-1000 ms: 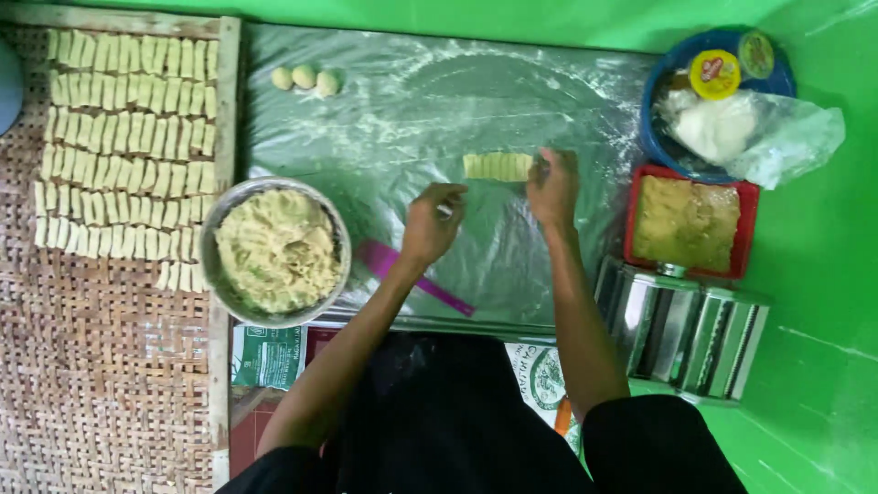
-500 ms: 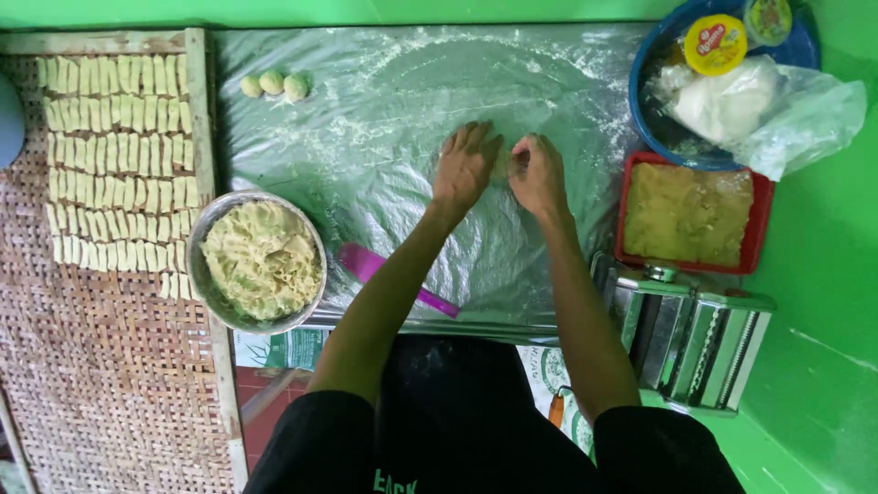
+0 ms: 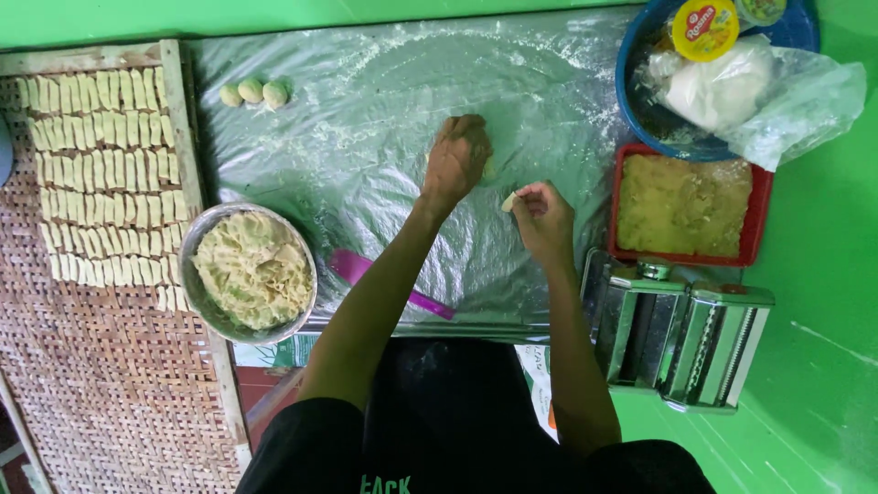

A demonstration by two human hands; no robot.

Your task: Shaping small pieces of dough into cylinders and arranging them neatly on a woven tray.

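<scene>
Left hand [image 3: 455,163]: palm down on the floured plastic sheet [image 3: 366,137], fingers close together and curled over a pale dough roll [image 3: 488,166], which is almost wholly hidden; its long axis cannot be told. Right hand [image 3: 543,220]: fingers drawn together, thumb and fingertips pinching a small dough piece [image 3: 508,201], a short pale block held just above the sheet, its exposed end pointing up and toward the left hand. The two hands lie near each other at the middle of the sheet. Three small dough balls [image 3: 251,92]: in a row at the sheet's far left corner. Metal bowl [image 3: 207,302]: near left, filled with shredded pale filling. Purple scraper [image 3: 352,267]: flat on the sheet beside the bowl, handle running toward the person's right. Woven tray [image 3: 101,384]: far left, bearing rows of small cut pieces, each standing lengthwise. Blue basin [image 3: 631,82]: upper right, holding a clear plastic bag of white flour [image 3: 732,87] and a round yellow lid with a red label [image 3: 704,27]. Red square tray [image 3: 757,197]: beside it, filled with yellow mash. Steel pasta roller [image 3: 681,334]: near right.
</scene>
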